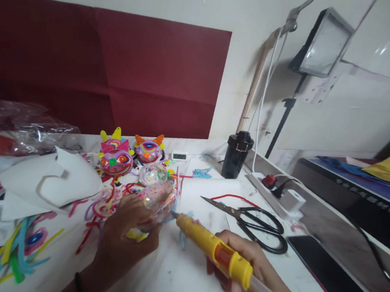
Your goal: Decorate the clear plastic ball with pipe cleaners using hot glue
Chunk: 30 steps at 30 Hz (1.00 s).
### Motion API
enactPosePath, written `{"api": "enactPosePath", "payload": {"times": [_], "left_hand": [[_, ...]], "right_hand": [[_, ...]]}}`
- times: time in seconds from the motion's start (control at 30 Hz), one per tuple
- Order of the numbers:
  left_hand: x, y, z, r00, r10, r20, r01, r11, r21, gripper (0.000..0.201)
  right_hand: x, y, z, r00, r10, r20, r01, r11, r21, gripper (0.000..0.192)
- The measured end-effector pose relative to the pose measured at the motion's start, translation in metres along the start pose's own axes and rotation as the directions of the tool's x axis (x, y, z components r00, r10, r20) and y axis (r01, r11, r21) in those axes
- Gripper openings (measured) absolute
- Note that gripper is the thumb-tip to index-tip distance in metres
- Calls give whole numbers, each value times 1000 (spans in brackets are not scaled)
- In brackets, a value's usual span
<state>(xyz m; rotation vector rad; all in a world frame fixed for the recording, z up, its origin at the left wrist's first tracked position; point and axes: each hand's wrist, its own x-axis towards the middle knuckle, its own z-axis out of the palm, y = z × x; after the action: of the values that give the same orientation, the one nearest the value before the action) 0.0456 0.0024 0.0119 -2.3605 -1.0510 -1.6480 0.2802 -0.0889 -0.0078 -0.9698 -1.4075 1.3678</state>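
Left hand: the left hand [126, 229] is cupped round a clear ball [157, 200] flecked with colour, its grip pressed against the ball's near side and holding it just above the table [174, 278].
Right hand: the right hand [248, 267] is wrapped tight round a yellow glue pen [213, 250] with an orange band; the clear stick trails out of its back end toward the lower right.
Pen tip: the metal nozzle points up and left and meets the ball's right edge (whether it truly touches, I cannot tell).
Behind the ball: a second clear ball [153, 173], then two painted faces with little horns [116, 158], near the wall.
Left of the table: torn white paper [52, 182] and loose coloured cords [9, 252].
Right of the hands: black-handled scissors [253, 222], lying open; beyond them a black canister [236, 154], a power strip [274, 191] and a dark phone [321, 271] by the edge.
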Motion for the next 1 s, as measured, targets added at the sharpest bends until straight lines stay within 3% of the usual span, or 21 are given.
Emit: {"api": "enactPosePath", "payload": {"times": [0.27,0.57,0.77,0.87,1.0], "left_hand": [[1,1,-1,997,66,44,-63,996,-58,19],[5,4,-7,994,86,65,-87,996,11,15],[-5,-5,-2,996,40,74,-37,998,-48,15],[-8,-7,-1,998,62,7,-62,996,-63,16],[-5,-4,-3,997,56,57,-54,998,-45,21]], "right_hand": [[-1,-3,-2,1000,-11,-2,11,1000,-17,51],[2,-8,-1,999,-8,-40,9,1000,15,56],[1,-9,-1,995,-79,-55,79,997,-9,53],[0,-7,-2,998,-50,-43,51,998,30,54],[-1,-3,-3,999,-33,-5,33,998,48,50]]}}
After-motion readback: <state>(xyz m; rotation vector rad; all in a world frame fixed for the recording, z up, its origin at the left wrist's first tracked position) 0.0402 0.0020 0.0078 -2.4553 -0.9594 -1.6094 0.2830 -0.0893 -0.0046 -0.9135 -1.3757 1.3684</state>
